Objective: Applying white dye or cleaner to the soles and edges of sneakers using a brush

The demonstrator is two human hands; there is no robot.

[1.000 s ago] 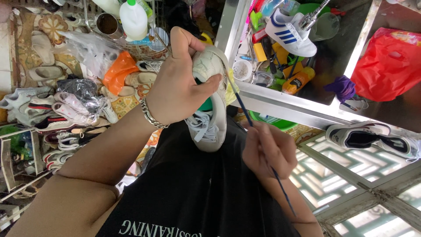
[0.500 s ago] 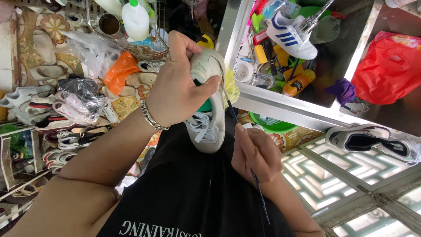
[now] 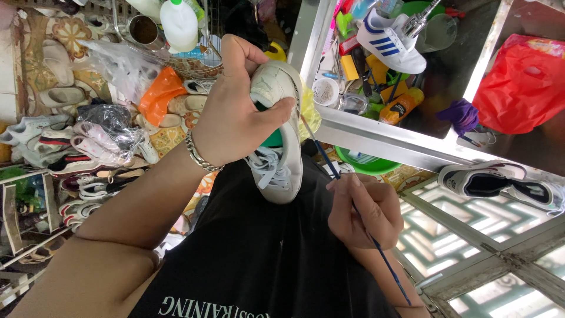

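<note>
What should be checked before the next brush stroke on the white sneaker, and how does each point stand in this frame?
1. Left hand grips the white sneaker firmly, fingers wrapped over it: ok.
2. Right hand holds the thin blue brush in a pencil grip: ok.
3. Brush tip reaches the sneaker's edge: ok, it appears to meet the side near the heel.
4. Paint or cleaner on the tip: cannot tell, too small.
5. Loose laces kept away from the brush: ok, they hang on the other side of the shoe.
6. Black shirt protected from drips: not ok, it lies uncovered directly under the shoe.
</note>
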